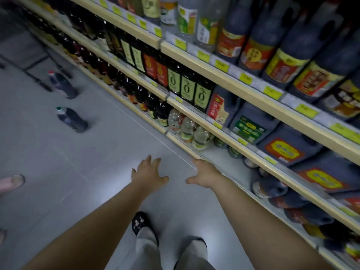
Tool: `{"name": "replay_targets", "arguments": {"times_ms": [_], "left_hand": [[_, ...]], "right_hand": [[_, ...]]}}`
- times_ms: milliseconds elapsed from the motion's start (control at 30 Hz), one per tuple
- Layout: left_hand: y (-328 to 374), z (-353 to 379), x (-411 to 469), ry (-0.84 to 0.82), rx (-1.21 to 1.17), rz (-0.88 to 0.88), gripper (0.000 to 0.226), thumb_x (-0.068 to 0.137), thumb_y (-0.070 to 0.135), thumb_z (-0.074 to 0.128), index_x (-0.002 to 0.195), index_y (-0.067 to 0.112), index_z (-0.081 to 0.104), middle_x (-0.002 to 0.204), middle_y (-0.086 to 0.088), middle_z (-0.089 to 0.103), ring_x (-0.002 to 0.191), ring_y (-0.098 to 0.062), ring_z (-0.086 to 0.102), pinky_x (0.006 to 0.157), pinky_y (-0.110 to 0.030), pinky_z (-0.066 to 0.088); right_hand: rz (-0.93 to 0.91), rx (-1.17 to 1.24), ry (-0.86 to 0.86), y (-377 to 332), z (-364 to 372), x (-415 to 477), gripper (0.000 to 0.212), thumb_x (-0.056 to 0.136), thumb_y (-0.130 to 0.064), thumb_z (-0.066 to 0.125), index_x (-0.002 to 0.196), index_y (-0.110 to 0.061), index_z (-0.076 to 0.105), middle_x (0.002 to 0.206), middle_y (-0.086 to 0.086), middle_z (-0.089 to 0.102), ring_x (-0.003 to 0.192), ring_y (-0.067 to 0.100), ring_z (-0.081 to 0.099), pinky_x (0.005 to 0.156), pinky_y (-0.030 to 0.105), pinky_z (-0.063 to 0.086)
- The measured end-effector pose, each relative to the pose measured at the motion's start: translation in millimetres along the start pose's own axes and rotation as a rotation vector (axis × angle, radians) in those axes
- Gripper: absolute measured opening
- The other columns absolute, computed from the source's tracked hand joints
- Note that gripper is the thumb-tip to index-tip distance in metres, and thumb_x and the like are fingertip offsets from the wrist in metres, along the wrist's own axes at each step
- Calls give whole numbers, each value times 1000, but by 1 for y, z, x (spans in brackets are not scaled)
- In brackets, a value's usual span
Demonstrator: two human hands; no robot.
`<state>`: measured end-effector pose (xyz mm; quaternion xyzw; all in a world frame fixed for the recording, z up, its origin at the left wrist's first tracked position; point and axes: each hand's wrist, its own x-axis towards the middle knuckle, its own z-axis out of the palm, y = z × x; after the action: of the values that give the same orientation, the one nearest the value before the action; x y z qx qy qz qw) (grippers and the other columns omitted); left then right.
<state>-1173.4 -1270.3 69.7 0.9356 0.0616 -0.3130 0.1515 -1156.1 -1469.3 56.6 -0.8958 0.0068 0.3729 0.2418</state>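
Note:
My left hand (149,173) is stretched out over the grey floor (58,162) with its fingers spread, and it holds nothing. My right hand (204,175) reaches toward the front edge of the bottom shelf (183,145), fingers relaxed and empty. Just past that hand the bottom shelf has a bare white stretch (220,158). Clear bottles (187,129) stand to the left of that stretch, and dark jugs (272,187) lie to its right.
Two dark bottles stand loose on the floor, one (72,119) nearer and one (62,84) farther. Shelves on the right carry dark sauce bottles (187,90) and large jugs (251,125). Another person's foot (11,182) shows at the left edge. My own feet (142,225) are below.

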Motion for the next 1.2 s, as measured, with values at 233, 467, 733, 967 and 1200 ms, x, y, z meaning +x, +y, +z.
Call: {"name": "replay_targets", "arguments": {"times_ms": [233,467,733,967,1200], "left_hand": [[-147,-84,8,153,-88,-138,78,85,51,55,150,27,18,160,-5,3,146,-27,10,115,-53,13],[-259,-144,29,183,-169,-280,79,84,52,54,150,26,18,160,-5,4,146,-28,14,116,-52,17],[-318,-201,91,211,-265,-327,79,84,49,55,149,25,19,160,-5,5,145,-27,15,116,-51,17],[-364,-273,153,232,-305,-409,79,85,48,56,150,24,19,160,-5,5,146,-26,15,116,-52,17],[-426,-326,205,248,-355,-485,77,84,48,56,149,24,20,160,-6,6,146,-26,15,116,-51,18]], "right_hand": [[-100,-155,6,-150,14,52,94,79,-46,68,151,-27,10,159,2,8,145,24,12,115,43,25],[-223,-196,40,-278,34,106,91,80,-45,68,151,-32,12,160,2,1,147,23,4,117,41,18],[-274,-240,20,-370,14,194,88,80,-42,68,150,-31,15,160,2,5,147,22,6,118,39,19],[-319,-294,-29,-458,-21,282,87,81,-40,67,150,-29,15,159,1,7,146,24,7,118,40,18],[-392,-366,-74,-555,-32,356,84,83,-39,65,150,-27,15,159,1,10,145,24,12,117,39,21]]}}
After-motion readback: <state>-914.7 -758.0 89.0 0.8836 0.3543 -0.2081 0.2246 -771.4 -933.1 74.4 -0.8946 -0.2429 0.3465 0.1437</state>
